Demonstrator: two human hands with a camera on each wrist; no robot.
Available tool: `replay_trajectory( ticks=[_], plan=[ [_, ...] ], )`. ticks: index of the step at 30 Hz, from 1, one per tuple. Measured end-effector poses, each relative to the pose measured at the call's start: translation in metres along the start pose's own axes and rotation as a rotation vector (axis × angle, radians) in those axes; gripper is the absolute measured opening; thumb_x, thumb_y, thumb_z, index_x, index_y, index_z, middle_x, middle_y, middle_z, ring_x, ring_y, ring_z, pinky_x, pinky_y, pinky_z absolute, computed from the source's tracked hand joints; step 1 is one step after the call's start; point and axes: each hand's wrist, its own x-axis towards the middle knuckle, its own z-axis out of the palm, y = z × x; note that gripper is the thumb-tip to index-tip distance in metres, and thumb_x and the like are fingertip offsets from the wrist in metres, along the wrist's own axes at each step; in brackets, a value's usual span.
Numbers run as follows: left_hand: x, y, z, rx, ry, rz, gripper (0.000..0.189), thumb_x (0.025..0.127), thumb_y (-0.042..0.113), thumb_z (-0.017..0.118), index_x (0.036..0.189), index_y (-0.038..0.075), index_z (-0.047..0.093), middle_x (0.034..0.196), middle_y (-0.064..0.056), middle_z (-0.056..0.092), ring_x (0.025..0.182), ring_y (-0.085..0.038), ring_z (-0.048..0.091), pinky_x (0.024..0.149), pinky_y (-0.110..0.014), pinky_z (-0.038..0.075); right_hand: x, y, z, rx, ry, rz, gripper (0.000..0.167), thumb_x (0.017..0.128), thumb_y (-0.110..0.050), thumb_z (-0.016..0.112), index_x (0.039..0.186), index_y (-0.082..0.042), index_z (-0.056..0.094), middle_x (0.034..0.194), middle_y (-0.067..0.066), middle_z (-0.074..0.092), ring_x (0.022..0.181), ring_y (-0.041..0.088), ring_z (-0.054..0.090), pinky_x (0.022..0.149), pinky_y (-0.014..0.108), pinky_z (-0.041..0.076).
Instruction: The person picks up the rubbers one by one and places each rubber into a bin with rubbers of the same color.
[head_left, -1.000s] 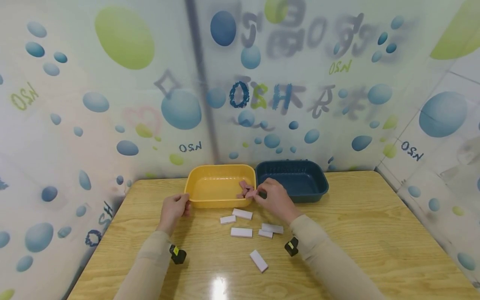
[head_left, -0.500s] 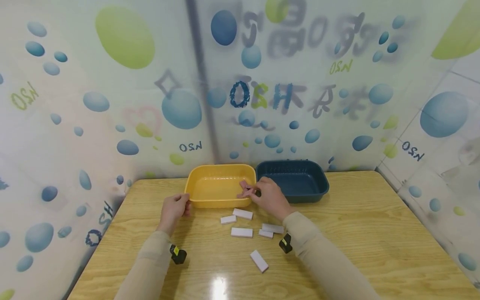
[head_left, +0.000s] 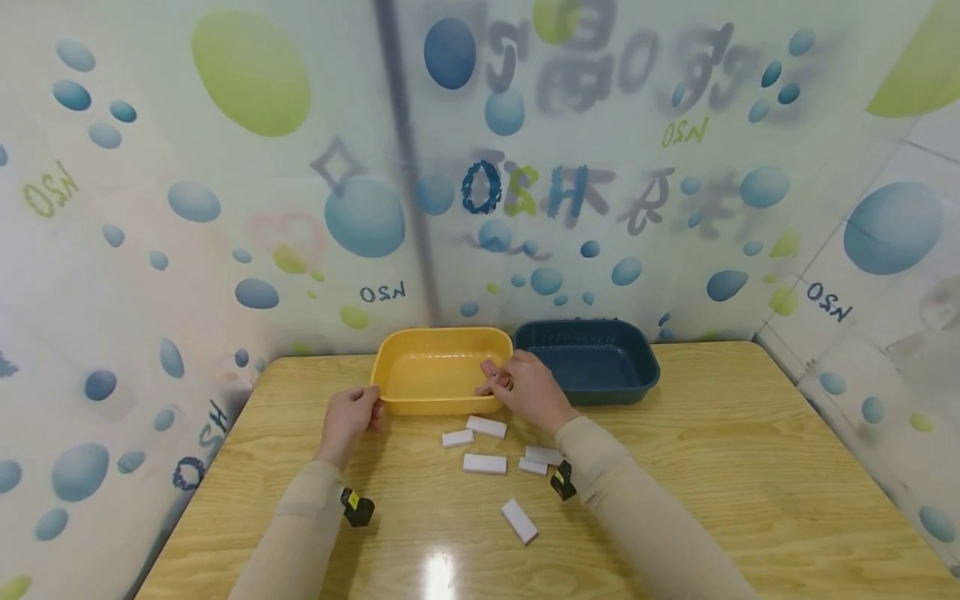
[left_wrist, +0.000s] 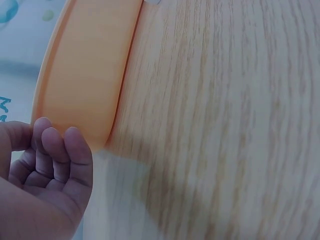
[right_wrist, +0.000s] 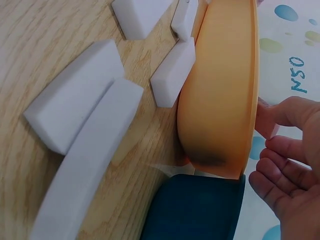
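Two hands sit at the yellow tub (head_left: 438, 367) in the head view: the left hand (head_left: 351, 419) holds its near-left corner, seemingly to steady it, and the right hand (head_left: 525, 389) curls over the right rim beside the dark blue tub (head_left: 592, 360). Six white blocks (head_left: 483, 463) lie scattered on the desk (head_left: 750, 467) just in front.

Left wrist view — the fingers (left_wrist: 60, 150) curl loosely against the tub's smooth, rounded orange-yellow wall (left_wrist: 90, 75); a firm grip I cannot tell.

Right wrist view — bent fingers (right_wrist: 280, 170) hook the thin rim (right_wrist: 252, 100), pinching nothing else, where the two tubs touch.
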Motion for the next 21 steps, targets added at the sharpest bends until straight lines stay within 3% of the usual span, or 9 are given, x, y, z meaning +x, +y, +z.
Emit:
replay_trajectory(
  ticks=[10,16,21],
  plan=[
    [0.0,0.001,0.0,-0.004,-0.006,0.003,0.036,0.108,0.024,0.05,0.109,-0.008,0.066,0.074,-0.002,0.062,0.061,-0.011,0.058,0.063,-0.027,0.056,0.013,-0.004,-0.001,0.009,-0.083,0.063,0.023,0.097,-0.015,0.071,0.075,-0.008,0.068,0.085,0.004,0.059,0.086,0.023,0.057,0.085,0.041,0.052],
    [0.001,0.0,-0.001,0.0,-0.007,-0.001,0.036,0.109,0.024,0.05,0.109,-0.008,0.066,0.074,-0.002,0.062,0.062,-0.012,0.059,0.062,-0.026,0.056,0.02,-0.005,0.001,-0.012,-0.116,0.062,0.03,0.103,-0.02,0.063,0.074,-0.011,0.067,0.08,0.002,0.059,0.088,0.023,0.057,0.083,0.039,0.051],
    [0.001,0.0,-0.001,-0.001,-0.006,0.002,0.035,0.108,0.024,0.05,0.108,-0.008,0.066,0.073,-0.002,0.061,0.061,-0.012,0.059,0.062,-0.027,0.056,0.023,-0.006,0.004,0.01,-0.134,0.062,0.027,0.098,-0.012,0.067,0.072,-0.011,0.062,0.078,0.001,0.056,0.089,0.021,0.057,0.079,0.035,0.046]
  ],
)
